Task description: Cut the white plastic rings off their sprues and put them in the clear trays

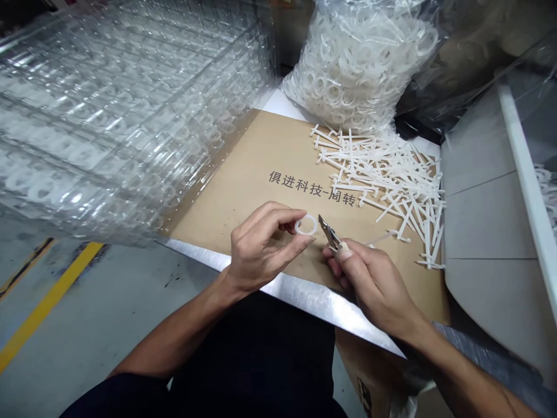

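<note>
Between thumb and fingers, my left hand (263, 244) pinches a small white plastic ring (296, 226) above the front of the cardboard sheet (243, 168). My right hand (369, 273) is closed around a pair of nippers (329, 231). Their metal jaws point up and left, close to the ring's right side but apart from it. Beyond the right hand lies a loose pile of white plastic sprue pieces (387, 168), thin sticks with small crosspieces. My right fingers hide most of the nippers' handles.
Stacked clear plastic trays (130, 98) holding white parts fill the left side. A clear bag (357, 69) full of white rings stands at the back. On the right is a grey bin (487, 220) with a raised rim. The table's metal edge (304, 293) runs in front of me.
</note>
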The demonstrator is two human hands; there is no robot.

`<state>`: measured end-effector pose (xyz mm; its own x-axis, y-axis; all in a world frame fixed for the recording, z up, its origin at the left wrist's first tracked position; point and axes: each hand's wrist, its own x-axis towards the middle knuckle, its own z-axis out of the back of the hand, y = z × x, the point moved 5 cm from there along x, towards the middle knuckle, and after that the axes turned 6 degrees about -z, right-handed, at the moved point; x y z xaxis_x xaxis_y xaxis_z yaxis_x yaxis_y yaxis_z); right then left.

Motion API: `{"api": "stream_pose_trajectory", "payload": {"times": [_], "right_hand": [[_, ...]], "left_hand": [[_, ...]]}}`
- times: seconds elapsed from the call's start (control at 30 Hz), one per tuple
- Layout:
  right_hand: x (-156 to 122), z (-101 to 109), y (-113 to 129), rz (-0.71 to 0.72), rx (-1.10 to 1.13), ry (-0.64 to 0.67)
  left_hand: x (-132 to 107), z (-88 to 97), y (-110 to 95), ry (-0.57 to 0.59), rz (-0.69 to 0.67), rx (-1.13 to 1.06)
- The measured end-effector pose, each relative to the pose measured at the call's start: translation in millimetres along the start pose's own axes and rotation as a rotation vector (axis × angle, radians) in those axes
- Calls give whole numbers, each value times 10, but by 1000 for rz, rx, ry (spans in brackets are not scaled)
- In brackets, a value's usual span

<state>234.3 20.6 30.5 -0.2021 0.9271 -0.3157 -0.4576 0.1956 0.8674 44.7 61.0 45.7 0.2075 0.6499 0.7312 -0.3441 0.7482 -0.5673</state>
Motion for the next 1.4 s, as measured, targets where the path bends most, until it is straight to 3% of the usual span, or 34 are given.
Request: {"api": "stream_pose_trajectory", "payload": {"times": [0.4, 1.27, 1.4], "right_hand": [[38, -9, -96, -99, 359, 69], [18, 1, -83, -87, 378, 82], [6, 47, -79, 1, 356, 16]], "left_hand": [[9, 13, -16, 19, -14, -3], [-22, 0, -35, 42, -84, 44], [-20, -10, -58, 54, -120, 57]]}}
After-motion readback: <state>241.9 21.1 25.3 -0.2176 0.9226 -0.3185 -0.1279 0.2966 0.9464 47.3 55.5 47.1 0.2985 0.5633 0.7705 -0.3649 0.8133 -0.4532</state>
